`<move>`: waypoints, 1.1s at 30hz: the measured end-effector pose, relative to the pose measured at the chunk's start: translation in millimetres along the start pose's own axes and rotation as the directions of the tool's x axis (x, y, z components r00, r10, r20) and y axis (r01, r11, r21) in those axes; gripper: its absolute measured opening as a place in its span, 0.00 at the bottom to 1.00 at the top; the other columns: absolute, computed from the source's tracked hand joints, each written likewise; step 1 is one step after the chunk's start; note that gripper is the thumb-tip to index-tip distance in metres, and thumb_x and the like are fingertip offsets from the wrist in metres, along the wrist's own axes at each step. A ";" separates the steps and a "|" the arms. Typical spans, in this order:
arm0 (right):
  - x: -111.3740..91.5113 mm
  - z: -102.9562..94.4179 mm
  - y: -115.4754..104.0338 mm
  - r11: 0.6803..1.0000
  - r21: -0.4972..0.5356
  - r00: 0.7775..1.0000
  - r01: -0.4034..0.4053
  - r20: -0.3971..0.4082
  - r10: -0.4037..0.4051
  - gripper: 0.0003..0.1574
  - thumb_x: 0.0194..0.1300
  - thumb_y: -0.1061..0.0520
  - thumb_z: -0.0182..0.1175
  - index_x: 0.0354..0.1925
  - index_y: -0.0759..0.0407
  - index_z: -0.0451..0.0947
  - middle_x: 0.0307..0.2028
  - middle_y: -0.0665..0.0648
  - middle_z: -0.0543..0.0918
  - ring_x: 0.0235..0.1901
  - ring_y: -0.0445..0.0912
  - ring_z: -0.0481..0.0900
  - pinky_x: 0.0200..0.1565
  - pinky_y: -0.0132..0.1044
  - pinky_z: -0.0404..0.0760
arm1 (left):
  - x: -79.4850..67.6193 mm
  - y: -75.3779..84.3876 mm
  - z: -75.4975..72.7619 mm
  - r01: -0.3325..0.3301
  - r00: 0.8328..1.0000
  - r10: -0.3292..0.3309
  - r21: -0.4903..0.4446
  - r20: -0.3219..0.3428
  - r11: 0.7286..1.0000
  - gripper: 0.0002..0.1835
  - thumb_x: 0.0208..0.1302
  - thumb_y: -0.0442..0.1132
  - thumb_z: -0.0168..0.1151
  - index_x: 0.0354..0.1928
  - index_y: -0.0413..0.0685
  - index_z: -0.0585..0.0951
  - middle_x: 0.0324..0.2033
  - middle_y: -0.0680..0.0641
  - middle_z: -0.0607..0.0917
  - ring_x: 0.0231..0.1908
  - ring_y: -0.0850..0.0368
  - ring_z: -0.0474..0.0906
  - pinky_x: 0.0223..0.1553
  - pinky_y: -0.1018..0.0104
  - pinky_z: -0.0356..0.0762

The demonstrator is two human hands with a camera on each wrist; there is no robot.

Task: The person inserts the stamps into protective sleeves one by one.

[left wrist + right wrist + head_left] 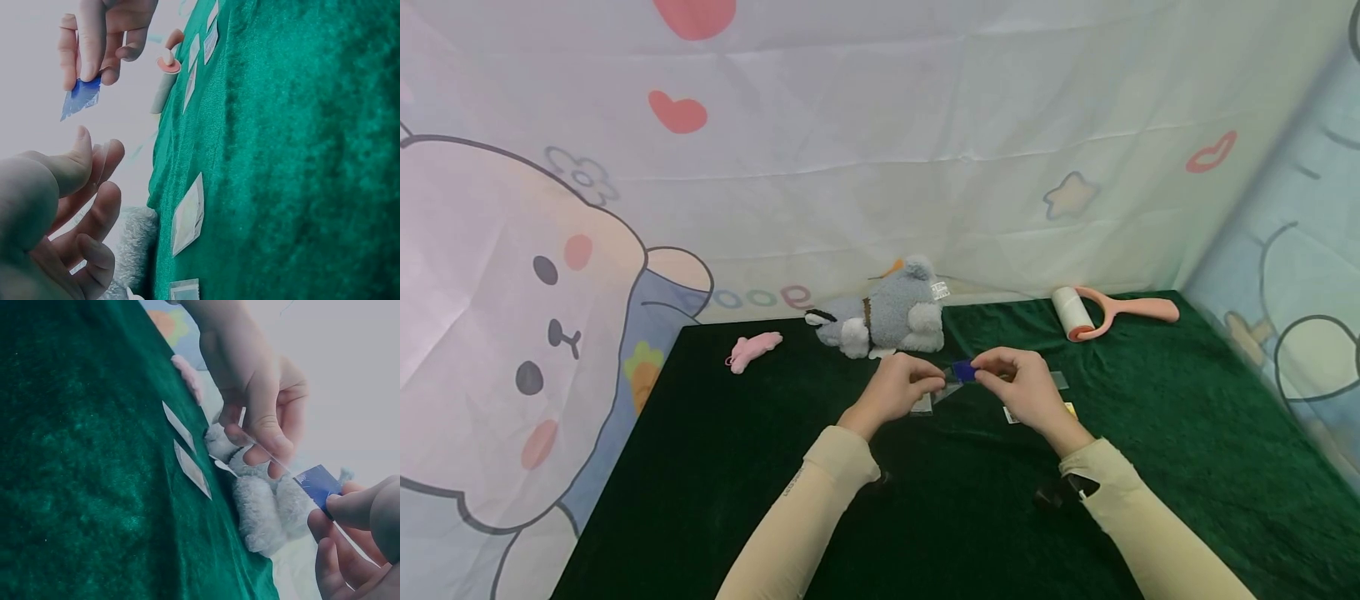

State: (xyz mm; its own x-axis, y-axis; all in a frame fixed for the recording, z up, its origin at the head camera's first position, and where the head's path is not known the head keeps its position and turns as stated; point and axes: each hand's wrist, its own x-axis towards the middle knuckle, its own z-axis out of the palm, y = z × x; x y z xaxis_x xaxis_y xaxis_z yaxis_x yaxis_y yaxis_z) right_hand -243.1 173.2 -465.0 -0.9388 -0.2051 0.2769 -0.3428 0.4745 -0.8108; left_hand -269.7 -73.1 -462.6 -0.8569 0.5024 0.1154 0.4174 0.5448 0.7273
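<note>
Right hand [1018,383]: thumb and fingertips pinched firmly on a small blue piece [964,372], held aloft over the green-covered table [700,483], nearer its far edge than its near edge. Left hand [898,385]: thumb and index finger pinched on clear film [950,390], remaining fingers loosely bent. Film right beside the blue piece; cannot tell from these views whether joined to it. Progress, by judgement: pick-up complete, both hands mid-handling; separation of film and blue piece not confirmed, setting down not yet done. Below the hands, flat packets [192,470] on the table; contents unclear, apparently not in use at present. Also noted: grey plush toy [895,315] lying near the middle of the far edge, pink plush [752,352] near the far left corner, lint roller [1112,308] near the far right corner.
</note>
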 end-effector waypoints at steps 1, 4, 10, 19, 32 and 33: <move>-0.1 0.3 0.7 1.000 -0.001 1.000 0.001 0.002 -0.001 0.07 0.74 0.60 0.67 0.48 0.57 0.88 0.46 0.57 0.91 0.40 0.48 0.86 0.43 0.35 0.83 | 0.0 -0.2 -0.1 0.001 1.000 -0.001 -0.005 0.001 1.000 0.09 0.76 0.42 0.65 0.47 0.47 0.91 0.33 0.54 0.90 0.27 0.62 0.75 0.29 0.69 0.73; -0.4 0.8 1.9 1.000 -0.004 1.000 0.006 0.004 -0.006 0.06 0.73 0.61 0.67 0.47 0.57 0.88 0.45 0.57 0.91 0.38 0.47 0.86 0.42 0.35 0.83 | 0.1 -0.9 -0.2 0.006 1.000 -0.006 -0.022 0.001 1.000 0.10 0.77 0.42 0.65 0.47 0.47 0.91 0.33 0.50 0.89 0.26 0.62 0.73 0.27 0.69 0.71; -0.6 1.3 1.3 1.000 -0.012 1.000 0.015 0.014 -0.015 0.07 0.72 0.62 0.68 0.47 0.57 0.88 0.41 0.56 0.90 0.36 0.47 0.84 0.39 0.35 0.83 | 0.0 -0.2 -1.7 0.014 1.000 -0.013 -0.057 0.004 0.998 0.10 0.77 0.42 0.64 0.47 0.46 0.91 0.34 0.42 0.89 0.25 0.61 0.72 0.26 0.69 0.70; -1.4 1.9 0.7 1.000 -0.016 0.999 0.020 0.036 -0.019 0.06 0.72 0.62 0.68 0.46 0.56 0.88 0.41 0.55 0.90 0.37 0.46 0.84 0.40 0.36 0.83 | 0.1 -2.3 -1.2 -0.033 0.999 0.032 -0.038 -0.038 0.999 0.09 0.77 0.40 0.64 0.48 0.48 0.90 0.35 0.53 0.90 0.32 0.61 0.80 0.35 0.68 0.78; -0.6 5.0 0.8 1.000 0.029 0.999 0.005 0.044 -0.007 0.06 0.72 0.61 0.68 0.47 0.58 0.87 0.40 0.56 0.91 0.36 0.46 0.87 0.38 0.34 0.84 | -0.2 -3.6 0.0 -0.026 0.999 0.020 -0.126 -0.048 0.992 0.13 0.78 0.39 0.62 0.58 0.47 0.87 0.43 0.49 0.89 0.27 0.55 0.84 0.28 0.66 0.80; -0.7 5.1 0.7 1.000 0.030 0.999 0.000 0.044 -0.001 0.06 0.73 0.61 0.68 0.47 0.58 0.87 0.40 0.56 0.91 0.36 0.46 0.87 0.39 0.34 0.84 | 0.0 -3.3 -0.1 -0.024 0.999 0.018 -0.126 -0.049 0.992 0.13 0.78 0.39 0.62 0.58 0.47 0.87 0.44 0.50 0.89 0.27 0.55 0.84 0.27 0.66 0.80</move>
State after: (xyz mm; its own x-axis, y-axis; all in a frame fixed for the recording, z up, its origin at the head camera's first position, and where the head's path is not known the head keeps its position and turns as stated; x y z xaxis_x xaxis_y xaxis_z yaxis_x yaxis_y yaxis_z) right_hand -242.5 169.3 -468.5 -0.9358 -0.2434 0.2549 -0.3416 0.4486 -0.8259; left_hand -271.1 -75.0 -465.0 -0.8631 0.4786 0.1613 0.3961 0.4434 0.8041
